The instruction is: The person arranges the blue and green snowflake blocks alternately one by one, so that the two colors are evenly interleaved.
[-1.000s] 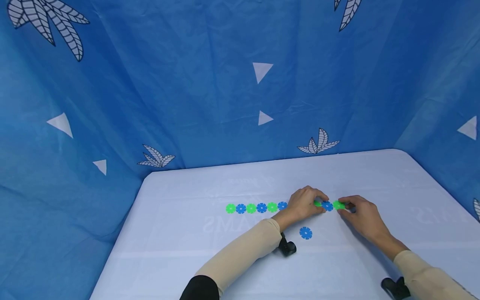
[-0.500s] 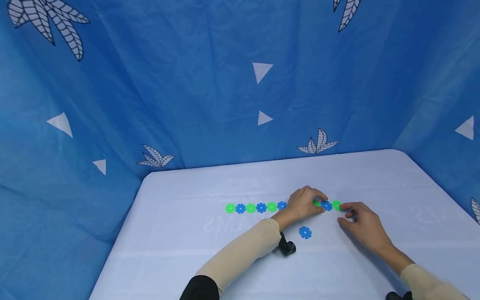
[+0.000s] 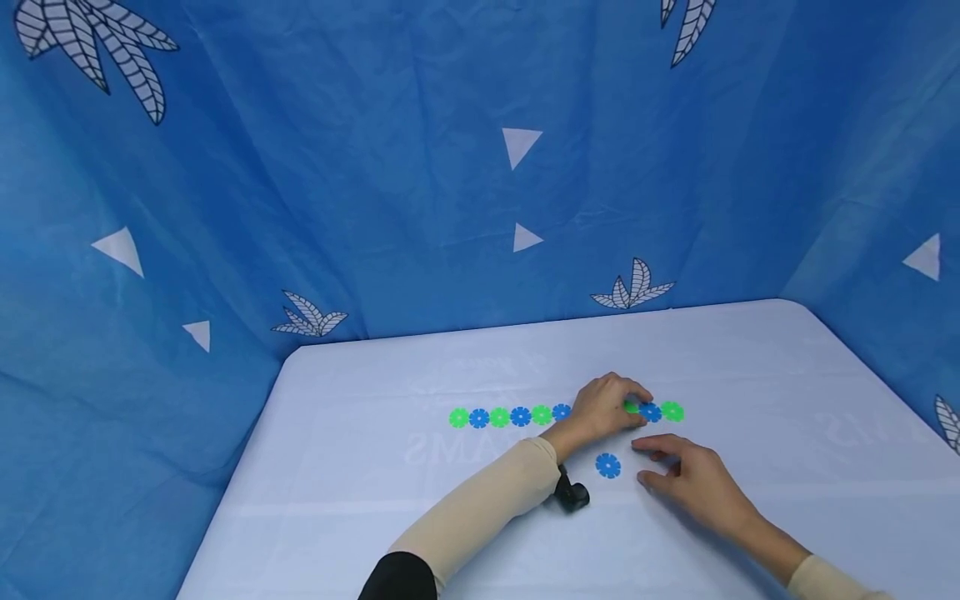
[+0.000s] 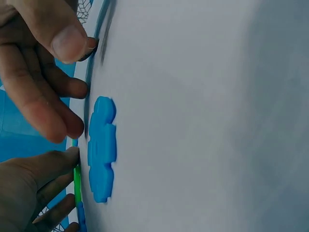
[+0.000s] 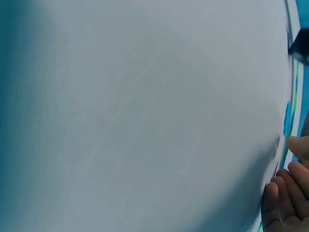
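A row of notched plastic building discs (image 3: 499, 417), green and blue by turns, lies on the white table. My left hand (image 3: 603, 406) covers part of this row, its thumb and forefinger pinching a green disc (image 3: 631, 408) beside a blue disc (image 3: 650, 412). A green disc (image 3: 672, 412) forms the right end. Nearer me, a separate blue disc (image 3: 608, 466) rests flat; the left wrist view shows that blue disc (image 4: 102, 150) close up. To its right hovers my right hand (image 3: 693, 479), thumb and fingers apart, holding nothing. In the right wrist view, the right hand (image 5: 287, 198) shows only at the edge.
The white table (image 3: 315, 467) has rounded far corners. Behind it hangs a blue curtain (image 3: 405, 183) printed with leaves and white triangles. A black wrist camera (image 3: 573, 497) sits under the left forearm, near the separate blue disc.
My right hand has let go of the green disc at the row's right end and moved left and nearer me, beside the separate blue disc. The left hand stays at the row.
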A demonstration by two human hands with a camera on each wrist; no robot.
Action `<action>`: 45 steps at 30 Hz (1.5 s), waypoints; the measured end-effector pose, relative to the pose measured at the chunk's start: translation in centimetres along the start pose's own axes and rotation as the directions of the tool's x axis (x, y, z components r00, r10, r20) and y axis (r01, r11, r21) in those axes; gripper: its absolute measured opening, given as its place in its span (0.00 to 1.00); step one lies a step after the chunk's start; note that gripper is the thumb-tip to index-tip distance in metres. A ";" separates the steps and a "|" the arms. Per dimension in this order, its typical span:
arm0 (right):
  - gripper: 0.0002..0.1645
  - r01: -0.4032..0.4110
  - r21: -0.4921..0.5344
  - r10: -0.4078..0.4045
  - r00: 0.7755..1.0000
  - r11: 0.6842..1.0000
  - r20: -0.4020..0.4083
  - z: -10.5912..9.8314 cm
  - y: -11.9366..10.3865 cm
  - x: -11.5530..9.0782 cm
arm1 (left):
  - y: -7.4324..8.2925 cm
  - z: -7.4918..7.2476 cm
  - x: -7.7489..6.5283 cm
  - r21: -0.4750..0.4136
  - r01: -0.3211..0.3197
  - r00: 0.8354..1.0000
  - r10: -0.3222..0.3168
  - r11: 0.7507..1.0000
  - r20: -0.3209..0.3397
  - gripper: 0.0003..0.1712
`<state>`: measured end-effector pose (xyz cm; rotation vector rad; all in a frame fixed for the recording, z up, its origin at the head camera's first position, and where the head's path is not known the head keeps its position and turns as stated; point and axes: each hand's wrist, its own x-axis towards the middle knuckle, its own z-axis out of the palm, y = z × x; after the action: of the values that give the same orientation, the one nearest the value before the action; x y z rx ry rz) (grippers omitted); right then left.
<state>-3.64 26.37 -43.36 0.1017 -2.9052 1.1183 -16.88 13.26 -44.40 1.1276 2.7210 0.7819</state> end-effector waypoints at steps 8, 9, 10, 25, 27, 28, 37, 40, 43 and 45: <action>0.24 0.045 0.054 -0.049 0.996 0.998 0.073 0.9 -1.5 0.1 | 0.1 -0.2 -0.1 0.004 0.002 1.000 -0.002 1.000 0.003 0.18; 0.24 0.051 0.055 -0.055 0.996 0.997 0.070 1.0 -1.6 0.1 | 0.1 -0.3 -0.1 0.005 -0.001 1.000 0.000 1.000 0.006 0.18; 0.24 0.057 0.053 -0.060 0.996 0.997 0.065 1.1 -1.6 0.2 | 0.2 -0.3 -0.1 0.003 -0.003 1.000 0.003 1.000 0.008 0.18; 0.22 0.171 -0.022 -0.170 0.985 0.985 0.041 1.7 -1.7 0.6 | 0.1 -0.2 -0.1 0.000 0.000 1.000 0.000 1.000 0.016 0.18; 0.21 0.197 -0.045 -0.195 0.980 0.979 0.033 1.7 -1.7 0.6 | 0.1 -0.2 -0.1 0.000 0.002 1.000 -0.002 1.000 0.016 0.18; 0.20 0.204 -0.048 -0.203 0.979 0.978 0.031 1.7 -1.7 0.6 | 0.1 -0.1 -0.1 0.002 0.003 1.000 -0.003 1.000 0.016 0.18; 0.19 0.239 0.000 -0.239 0.969 0.971 0.071 1.9 -1.7 0.8 | 0.0 -0.1 -0.3 0.001 0.004 1.000 -0.004 1.000 0.007 0.18; 0.20 0.254 0.028 -0.255 0.964 0.967 0.077 1.9 -1.5 0.7 | 0.0 0.0 -0.3 0.004 0.007 1.000 -0.007 1.000 0.004 0.18; 0.20 0.267 0.050 -0.271 0.960 0.962 0.076 2.0 -1.5 0.6 | 0.0 -0.1 -0.2 0.009 0.003 1.000 -0.003 1.000 -0.001 0.18; 0.20 0.271 0.054 -0.275 0.958 0.961 0.076 2.0 -1.5 0.5 | 0.0 -0.1 -0.2 0.013 -0.001 1.000 0.001 1.000 -0.004 0.18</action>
<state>-4.07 23.93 -43.82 0.5455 -2.8203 1.1510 -16.70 13.09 -44.33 1.1310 2.7329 0.7689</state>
